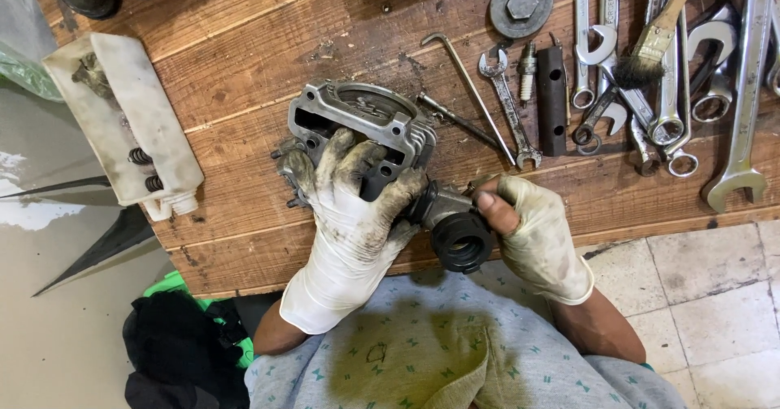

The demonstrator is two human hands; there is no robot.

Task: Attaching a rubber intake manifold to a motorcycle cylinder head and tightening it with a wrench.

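Both gloved hands — left [353,198], right [532,230] — curled in grips.

A worn wooden plank workbench [244,43] stands over a pale tiled floor [715,295].

I have one view only — the head camera, looking steeply down, close over the worktop [244,60] edge, hands near centre.
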